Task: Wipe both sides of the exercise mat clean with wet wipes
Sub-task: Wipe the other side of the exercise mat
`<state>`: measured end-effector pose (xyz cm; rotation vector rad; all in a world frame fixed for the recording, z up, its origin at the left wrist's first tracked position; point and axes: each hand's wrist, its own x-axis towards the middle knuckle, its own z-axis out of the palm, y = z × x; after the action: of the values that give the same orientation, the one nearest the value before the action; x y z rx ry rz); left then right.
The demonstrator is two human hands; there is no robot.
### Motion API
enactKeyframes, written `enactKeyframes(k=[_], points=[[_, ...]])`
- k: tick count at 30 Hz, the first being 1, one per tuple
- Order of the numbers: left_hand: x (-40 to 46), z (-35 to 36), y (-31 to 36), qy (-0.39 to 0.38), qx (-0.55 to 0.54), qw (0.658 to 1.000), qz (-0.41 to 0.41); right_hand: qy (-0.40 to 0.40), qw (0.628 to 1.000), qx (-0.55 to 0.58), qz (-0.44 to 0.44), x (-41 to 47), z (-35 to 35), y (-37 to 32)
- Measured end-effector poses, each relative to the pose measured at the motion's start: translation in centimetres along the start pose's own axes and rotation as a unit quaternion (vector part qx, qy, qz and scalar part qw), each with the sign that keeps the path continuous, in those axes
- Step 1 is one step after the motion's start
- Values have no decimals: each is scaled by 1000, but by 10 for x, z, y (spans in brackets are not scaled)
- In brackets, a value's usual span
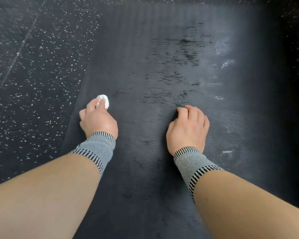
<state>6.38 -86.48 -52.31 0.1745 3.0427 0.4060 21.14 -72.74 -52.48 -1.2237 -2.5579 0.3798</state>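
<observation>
Speckled gym flooring [33,69] lay under the dark exercise mat [162,57]; my left hand [97,120] pinched a balled wet wipe [104,100] near its left edge, my right hand [188,128] rested curled, apparently empty; overlapping, firm strokes advisable.

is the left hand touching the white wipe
Touching. The head view shows the left hand with its fingers curled round the balled white wipe, pinching it at the left edge of the mat.
</observation>
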Motion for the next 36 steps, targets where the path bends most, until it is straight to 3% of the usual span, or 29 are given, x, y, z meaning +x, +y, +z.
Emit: enactKeyframes(k=[2,7,10,12,16,18,20,23,26,30,32,36], points=[[-9,1,12,-5,-15,1000,2,8,1000,3,0,0,0,-1],[-66,20,57,-52,-80,972,216,12,1000,0,-2,0,-2,-2],[-59,17,48,-38,-48,966,253,10,1000,-2,-3,0,-2,-3],[-38,9,24,-25,-7,976,217,10,1000,-3,-2,0,-2,-2],[17,-14,-22,12,18,998,-52,3,1000,-3,4,1,-2,-3],[25,-15,-23,15,6,992,-123,5,1000,-6,3,1,-1,-3],[16,-11,-8,23,-5,994,-105,2,1000,-7,3,1,-2,-3],[-13,2,26,9,-30,999,-16,2,1000,-9,6,1,-1,-2],[-50,16,54,-17,-27,990,139,6,1000,-6,7,1,-2,-3],[-44,15,41,-20,-7,976,218,6,1000,-13,3,1,-1,-4],[-18,8,18,-7,17,987,161,8,1000,-14,5,2,0,-4],[35,-9,-21,8,24,999,-48,11,1000,-19,7,1,0,-4]])
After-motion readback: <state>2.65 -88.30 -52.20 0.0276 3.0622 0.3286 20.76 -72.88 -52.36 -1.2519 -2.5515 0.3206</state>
